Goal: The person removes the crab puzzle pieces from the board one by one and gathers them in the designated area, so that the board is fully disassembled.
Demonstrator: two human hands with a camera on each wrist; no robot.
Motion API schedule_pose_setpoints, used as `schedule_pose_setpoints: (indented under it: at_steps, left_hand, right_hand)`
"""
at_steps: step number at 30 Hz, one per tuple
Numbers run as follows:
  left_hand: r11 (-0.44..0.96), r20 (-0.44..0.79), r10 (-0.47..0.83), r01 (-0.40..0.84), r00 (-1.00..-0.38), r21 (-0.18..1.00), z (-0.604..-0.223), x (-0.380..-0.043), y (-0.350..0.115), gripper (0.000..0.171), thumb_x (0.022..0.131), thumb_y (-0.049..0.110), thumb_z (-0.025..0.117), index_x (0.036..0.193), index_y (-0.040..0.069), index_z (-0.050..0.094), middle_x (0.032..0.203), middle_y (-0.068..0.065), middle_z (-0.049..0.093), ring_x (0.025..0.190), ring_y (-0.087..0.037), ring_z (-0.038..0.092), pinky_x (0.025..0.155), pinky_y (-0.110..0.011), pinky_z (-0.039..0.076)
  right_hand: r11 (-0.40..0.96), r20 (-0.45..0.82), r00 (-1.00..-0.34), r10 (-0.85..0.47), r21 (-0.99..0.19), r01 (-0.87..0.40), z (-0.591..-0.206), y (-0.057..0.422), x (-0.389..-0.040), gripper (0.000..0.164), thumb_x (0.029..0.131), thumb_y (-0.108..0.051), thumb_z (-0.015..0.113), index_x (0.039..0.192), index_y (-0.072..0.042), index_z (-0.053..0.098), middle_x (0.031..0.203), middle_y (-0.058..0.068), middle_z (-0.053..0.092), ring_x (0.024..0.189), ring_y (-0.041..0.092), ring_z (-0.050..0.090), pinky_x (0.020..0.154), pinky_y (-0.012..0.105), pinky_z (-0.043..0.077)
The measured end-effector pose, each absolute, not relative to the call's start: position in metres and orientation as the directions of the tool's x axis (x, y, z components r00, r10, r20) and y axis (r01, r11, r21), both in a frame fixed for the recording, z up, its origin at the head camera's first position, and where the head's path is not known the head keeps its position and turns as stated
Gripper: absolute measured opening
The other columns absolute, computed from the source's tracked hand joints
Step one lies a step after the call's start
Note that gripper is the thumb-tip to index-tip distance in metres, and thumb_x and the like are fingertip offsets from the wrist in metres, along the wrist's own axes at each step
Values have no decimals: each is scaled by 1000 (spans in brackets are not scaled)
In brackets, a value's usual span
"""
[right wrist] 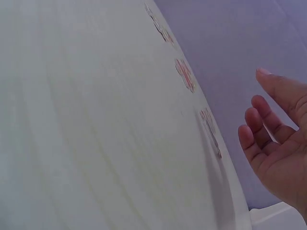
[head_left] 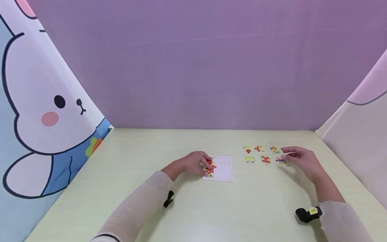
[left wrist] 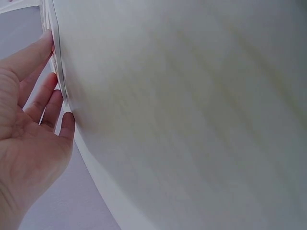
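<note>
My left hand (head_left: 196, 163) rests over the left side of a white puzzle frame (head_left: 232, 169), its fingertips on the jigsaw pieces (head_left: 215, 167) in red and yellow that line the frame's left edge. In the left wrist view the fingers (left wrist: 43, 98) are loosely bent, with their tips at the frame's edge. Over on the right, my right hand (head_left: 303, 162) hovers above the loose pieces, thumb and fingers apart and nothing between them. Nearest to it are a multicoloured piece (head_left: 280, 160) and a yellow piece with dark stripes (head_left: 274, 149).
Loose pieces lie in two rows of three right of the frame, among them an orange-red piece (head_left: 265, 159) and a yellow piece with eyes (head_left: 249, 160). A purple wall (head_left: 211, 67) bounds the pale table (head_left: 235, 215) at the back; a rabbit-print cloth (head_left: 36, 84) hangs left.
</note>
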State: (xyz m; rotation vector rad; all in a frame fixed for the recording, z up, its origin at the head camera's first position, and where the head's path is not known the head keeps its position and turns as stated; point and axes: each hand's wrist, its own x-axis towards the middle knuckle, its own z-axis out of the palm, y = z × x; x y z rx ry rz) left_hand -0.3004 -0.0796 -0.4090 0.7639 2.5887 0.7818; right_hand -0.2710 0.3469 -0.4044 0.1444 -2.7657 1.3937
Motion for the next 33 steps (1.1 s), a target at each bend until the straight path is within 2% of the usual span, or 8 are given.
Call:
schedule_pose_setpoints:
  at_steps: [8,12,17,22,25,30,33]
  left_hand:
    - [700,-144,585,406,-798,587,-408,-300,-79,12,81,15,81,92,16,80,131,4,57,128,-22,45,109,-40,32]
    - [691,-140,590,408,-795,597,-407,-300,-80,12,80,15,82,92,16,80,131,4,57,128,-22,45,109,-41,32]
    - [688,-144,590,401,-794,605,-407,-299,-80,13,80,15,82,93,16,80,132,4,57,129,-22,44,109,-41,32]
    - [693,-147,588,401,-795,599,-407,-300,-79,13,81,15,81,94,16,80,132,4,57,129,-22,44,109,-41,32]
    - [694,-148,586,399,-797,599,-408,-300,-79,13,80,15,82,93,16,80,132,4,57,129,-22,44,109,-41,32]
    - [699,-147,583,401,-799,593,-407,-299,-79,14,81,15,81,95,16,80,132,4,57,129,-22,44,109,-41,32]
    - [705,-141,579,406,-803,582,-408,-299,-79,14,80,15,81,95,16,80,132,5,57,129,-22,45,109,-40,32]
  right_hand:
    - [522,153,-983,-97,-833,-181,-402,333,-266,48,90,-29,72,126,2,60,101,-9,68,88,0,62,75,15,47]
    - [458,189,-973,-136,-859,-231,-400,323,-264,41,91,-21,72,123,2,62,100,-12,69,87,3,64,75,17,50]
    - [415,206,-964,-166,-872,-258,-397,309,-262,37,90,-19,72,122,0,64,103,-15,67,90,2,64,77,18,51]
    - [369,207,-959,-193,-891,-266,-396,298,-261,32,90,-15,72,119,-3,66,102,-6,68,89,6,65,77,20,52]
    - [328,221,-951,-218,-901,-285,-395,292,-262,30,90,-9,71,118,0,66,102,-1,68,90,10,68,78,21,53]
    - [294,239,-938,-252,-904,-309,-390,281,-262,35,90,-9,71,120,7,62,101,-3,68,89,12,68,78,24,54]
    - [289,241,-934,-264,-904,-315,-387,273,-261,34,89,-10,72,118,6,64,104,-3,68,90,13,66,78,26,55]
